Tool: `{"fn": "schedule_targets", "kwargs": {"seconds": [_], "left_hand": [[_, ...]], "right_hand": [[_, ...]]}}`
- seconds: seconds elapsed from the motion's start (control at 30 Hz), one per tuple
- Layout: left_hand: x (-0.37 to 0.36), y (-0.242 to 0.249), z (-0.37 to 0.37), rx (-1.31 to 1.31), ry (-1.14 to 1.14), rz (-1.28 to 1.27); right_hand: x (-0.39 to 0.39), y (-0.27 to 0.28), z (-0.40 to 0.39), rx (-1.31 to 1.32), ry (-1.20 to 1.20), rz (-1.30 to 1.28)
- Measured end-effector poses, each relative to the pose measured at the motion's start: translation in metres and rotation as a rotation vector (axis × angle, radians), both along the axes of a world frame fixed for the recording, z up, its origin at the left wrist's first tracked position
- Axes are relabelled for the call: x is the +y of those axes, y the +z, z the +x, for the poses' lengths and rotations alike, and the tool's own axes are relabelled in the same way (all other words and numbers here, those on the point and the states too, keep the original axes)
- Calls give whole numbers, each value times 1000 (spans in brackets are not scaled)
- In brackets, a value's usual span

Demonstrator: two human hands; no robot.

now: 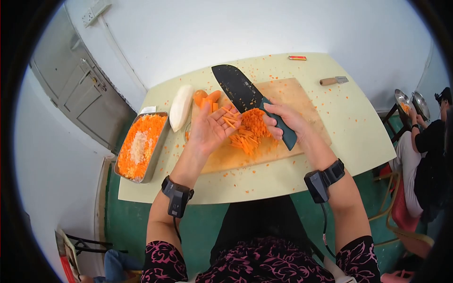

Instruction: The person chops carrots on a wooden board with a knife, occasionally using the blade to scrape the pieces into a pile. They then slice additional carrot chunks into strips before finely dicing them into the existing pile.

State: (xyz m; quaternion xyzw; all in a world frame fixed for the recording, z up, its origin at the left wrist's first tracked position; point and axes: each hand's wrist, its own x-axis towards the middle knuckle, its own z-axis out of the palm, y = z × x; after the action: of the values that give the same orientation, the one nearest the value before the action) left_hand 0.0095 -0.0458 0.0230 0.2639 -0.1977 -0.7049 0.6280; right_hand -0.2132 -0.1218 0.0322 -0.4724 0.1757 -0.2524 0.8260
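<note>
My right hand (290, 123) is wrapped round the dark green handle of a wide black knife (238, 87). Orange bits stick to the blade, which points up and left above the wooden board (290, 94). My left hand (212, 128) is palm up with its fingers spread, and a few carrot sticks (230, 119) lie on the fingers near the blade. Under and between the hands, a heap of chopped carrot (257, 123) and some carrot sticks (245, 143) rest on the board. Larger carrot pieces (200, 96) lie behind my left hand.
A peeled white radish (181, 108) lies left of the board. Farther left stands a metal tray (158, 158) of chopped carrot. A small wooden-handled tool (332, 81) and a red packet (297, 58) lie at the back right. Another person (427, 151) sits at the right.
</note>
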Motion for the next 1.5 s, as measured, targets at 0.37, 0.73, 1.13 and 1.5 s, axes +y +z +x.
{"fn": "schedule_targets", "kwargs": {"seconds": [0.37,0.73,1.13,1.5], "left_hand": [[0,-27,-19,-436,140,-6],[1,0,-29,8,-9,-68],[13,-18,-21,-335,112,-70],[8,-31,-14,-1009,95,-293]], "right_hand": [[-6,0,-5,38,-74,-5],[4,-2,3,58,43,-21],[-2,-3,2,10,-119,-55],[-1,-3,3,27,-140,-76]]}}
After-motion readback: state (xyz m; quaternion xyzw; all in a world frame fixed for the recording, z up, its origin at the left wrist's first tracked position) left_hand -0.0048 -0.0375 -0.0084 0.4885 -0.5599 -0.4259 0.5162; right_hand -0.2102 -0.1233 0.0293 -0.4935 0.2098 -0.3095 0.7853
